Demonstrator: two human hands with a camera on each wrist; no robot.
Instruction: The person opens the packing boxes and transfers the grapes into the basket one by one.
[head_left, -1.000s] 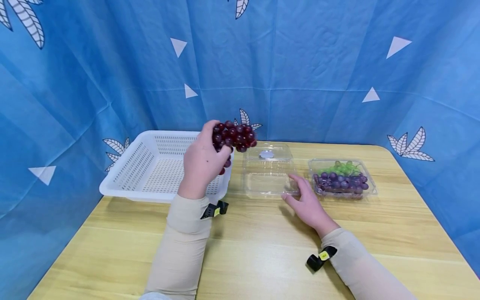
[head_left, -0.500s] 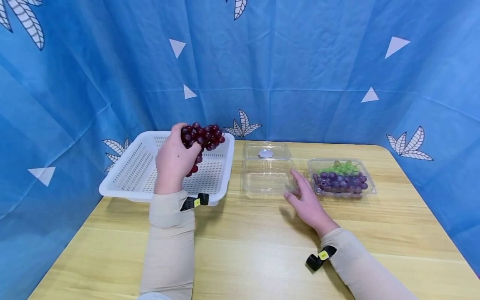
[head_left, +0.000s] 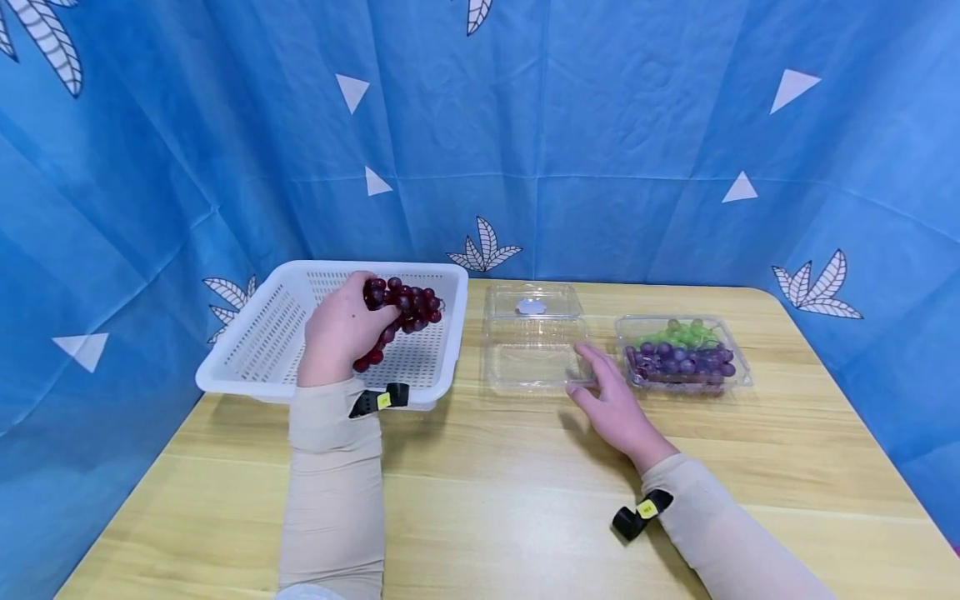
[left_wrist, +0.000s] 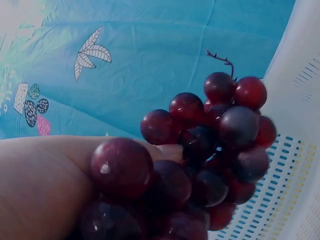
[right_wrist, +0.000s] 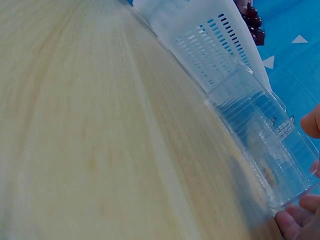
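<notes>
Dark red grapes (head_left: pixel 405 307) hang in a bunch from my left hand (head_left: pixel 341 329), over the white basket (head_left: pixel 212 379). Thumb and fingers grip the upper part, and its lower end dangles inside the basket walls. Close up in the left wrist view, the grapes (left_wrist: pixel 239 125) crowd round the thumb; the other fingers are hidden behind them. My right hand (head_left: pixel 615 408) lies at the right end of a clear plastic box (head_left: pixel 532 367), its fingers relaxed at the edge. In the right wrist view the fingertips (right_wrist: pixel 290 222) are right at the box's corner.
Right of my right hand stands another clear box (head_left: pixel 742 379) with purple grapes (head_left: pixel 678 360) and green grapes (head_left: pixel 682 335) inside. The first box's lid (head_left: pixel 558 302) is raised at the back. A blue curtain (head_left: pixel 600 125) hangs behind the wooden table (head_left: pixel 480 500).
My left hand has carried the red grapes leftward from near the clear box to above the basket, then lowered them. The right hand has stayed at the clear box.
</notes>
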